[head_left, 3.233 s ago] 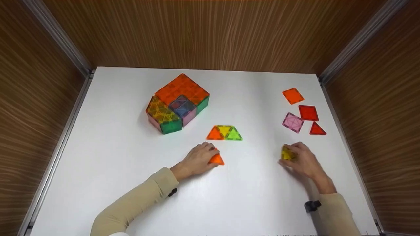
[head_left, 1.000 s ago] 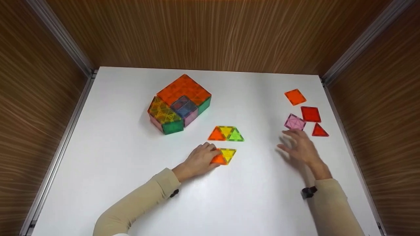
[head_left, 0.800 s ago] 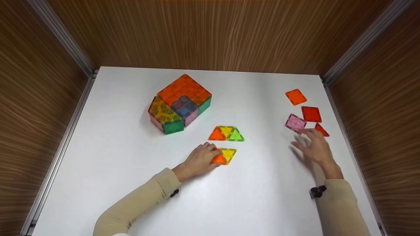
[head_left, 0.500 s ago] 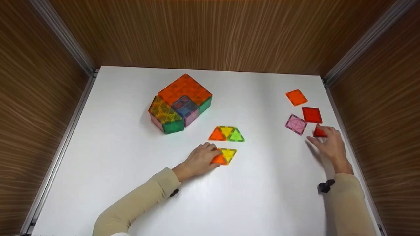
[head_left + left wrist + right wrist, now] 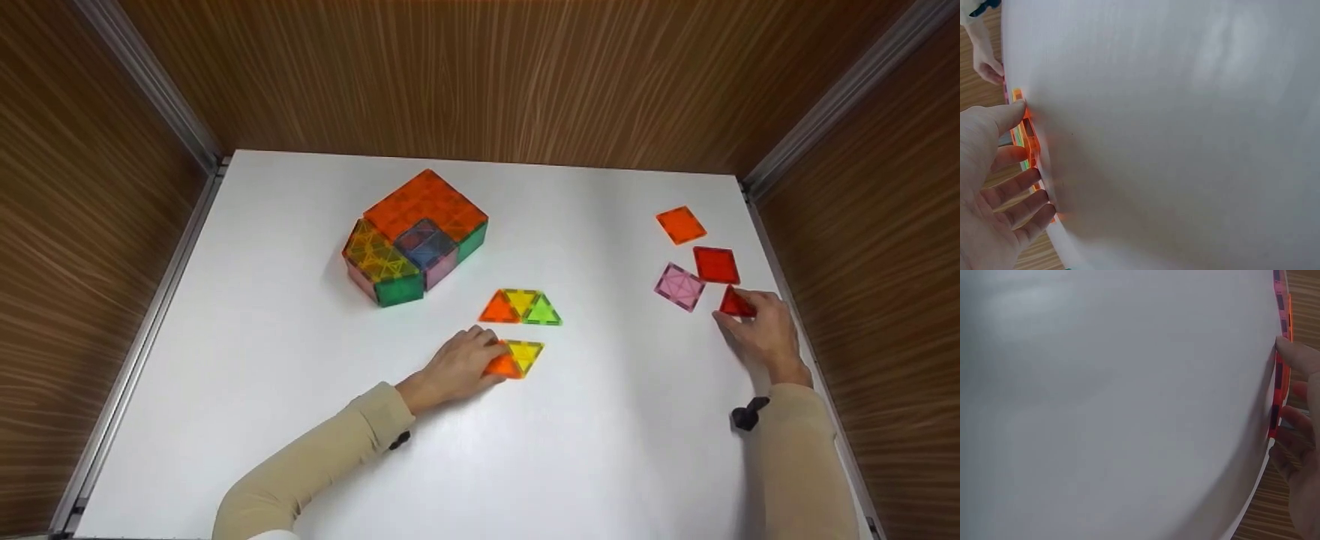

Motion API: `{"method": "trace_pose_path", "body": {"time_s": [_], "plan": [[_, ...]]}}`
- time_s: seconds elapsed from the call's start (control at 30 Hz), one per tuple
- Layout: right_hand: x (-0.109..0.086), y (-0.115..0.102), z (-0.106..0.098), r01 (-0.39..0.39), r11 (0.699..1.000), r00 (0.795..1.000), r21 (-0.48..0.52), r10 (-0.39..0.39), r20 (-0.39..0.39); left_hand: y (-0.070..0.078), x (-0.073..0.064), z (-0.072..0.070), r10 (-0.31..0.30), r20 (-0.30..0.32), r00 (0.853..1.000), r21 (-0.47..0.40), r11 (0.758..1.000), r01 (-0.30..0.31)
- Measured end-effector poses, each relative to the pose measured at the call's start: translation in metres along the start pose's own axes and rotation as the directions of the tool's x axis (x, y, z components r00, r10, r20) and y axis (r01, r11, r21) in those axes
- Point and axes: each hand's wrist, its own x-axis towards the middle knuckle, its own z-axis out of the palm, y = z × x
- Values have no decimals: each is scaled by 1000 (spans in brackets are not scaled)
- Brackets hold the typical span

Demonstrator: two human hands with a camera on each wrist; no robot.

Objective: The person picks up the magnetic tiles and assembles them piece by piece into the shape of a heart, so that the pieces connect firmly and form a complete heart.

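My left hand (image 5: 456,364) holds an orange triangular magnetic tile (image 5: 505,367) flat on the table, thumb and index finger at its sides. A yellow triangular tile (image 5: 526,354) lies edge to edge with it on the right. In the left wrist view the orange tile (image 5: 1032,140) shows edge-on between thumb and fingers. Over at the right, my right hand (image 5: 772,330) pinches a red triangular tile (image 5: 733,304) by thumb and fingertips, covering its right part. Just above the left hand, a row of orange (image 5: 499,309), yellow (image 5: 522,301) and green triangles (image 5: 542,310) forms a trapezoid.
A low block built of tiles, with an orange top (image 5: 424,199), stands at the back left. Near the red triangle lie a pink square tile (image 5: 679,286), a red square tile (image 5: 716,265) and an orange square tile (image 5: 681,224). Wooden panels (image 5: 480,82) border the white table.
The yellow triangle from my right hand now lies against the orange one. My right hand has let it go, moved right past the pink square, and taken hold of the red triangle. The left hand stays put.
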Motion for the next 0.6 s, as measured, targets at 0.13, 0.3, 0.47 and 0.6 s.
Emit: {"method": "trace_pose_path", "body": {"time_s": [0.13, 0.3, 0.47, 0.6], "plan": [[0, 2, 1, -3, 1000, 1000, 10, 3, -7, 0, 0, 0, 0, -4, 1000, -4, 1000, 0], [-3, 2, 3, 22, 1000, 999, 3, -22, -35, 1, 0, 0, 7, -17, 1000, 2, 1000, -7], [-11, 0, 4, 9, 1000, 1000, 16, -9, -25, 1, 0, 0, 7, -13, 1000, 9, 1000, -7], [-21, -4, 5, -7, 999, 1000, 38, 7, -17, 1, 0, 1, -5, 1, 1000, 11, 1000, 5]]}}
